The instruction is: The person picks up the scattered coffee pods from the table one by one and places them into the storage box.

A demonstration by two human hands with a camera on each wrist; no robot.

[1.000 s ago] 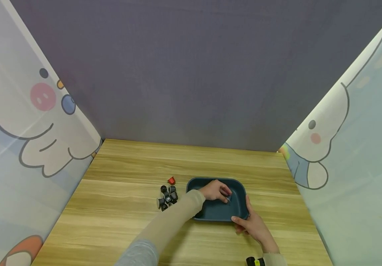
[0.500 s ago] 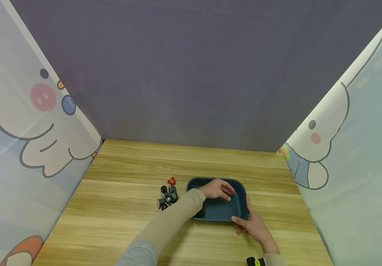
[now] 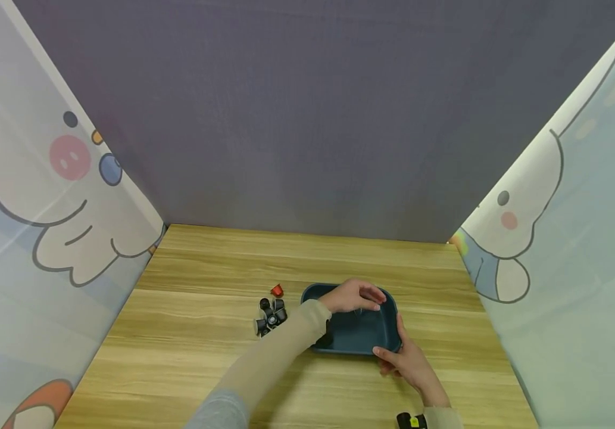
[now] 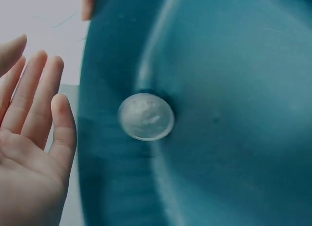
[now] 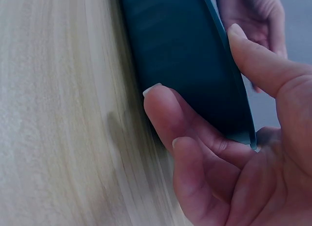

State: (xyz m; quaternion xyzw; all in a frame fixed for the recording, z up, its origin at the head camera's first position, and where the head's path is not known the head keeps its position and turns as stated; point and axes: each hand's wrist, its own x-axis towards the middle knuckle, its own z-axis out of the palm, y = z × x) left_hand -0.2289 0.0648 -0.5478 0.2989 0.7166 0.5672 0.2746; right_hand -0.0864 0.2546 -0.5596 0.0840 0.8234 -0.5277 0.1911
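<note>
Overall, a plain dark grey fabric backdrop (image 3: 318, 119) stands behind; the left cartoon-printed pale panel (image 3: 18, 286) and right cartoon-printed pale panel (image 3: 591, 238) flank a yellowish wood-grain table (image 3: 194, 280). On it sits a dark blue-green rectangular basin with rounded corners (image 3: 355, 341). A beige sleeve (image 3: 269, 348) crosses the basin's left side, hiding part of the rim and floor. Right hand (image 3: 409, 362) grips the basin's near right corner, thumb at the rim, fingers against the outer wall. Left hand (image 3: 352, 297) is over the basin, fingers parted and loosely extended, holding nothing. Left of the basin: a tight cluster of small black cup-shaped capsules (image 3: 272, 319), lower edge behind the sleeve, count uncertain. A black wrist device with a yellow patch (image 3: 411, 421) is cut off by the lower edge of the head view. Just beyond the cluster lies one small red cup-shaped capsule (image 3: 277, 291). Inside the basin, near its wall, lies a pale round-faced object (image 4: 146, 117), clear of the left fingers; the head view mostly hides it, and its depth is hard to make out.
</note>
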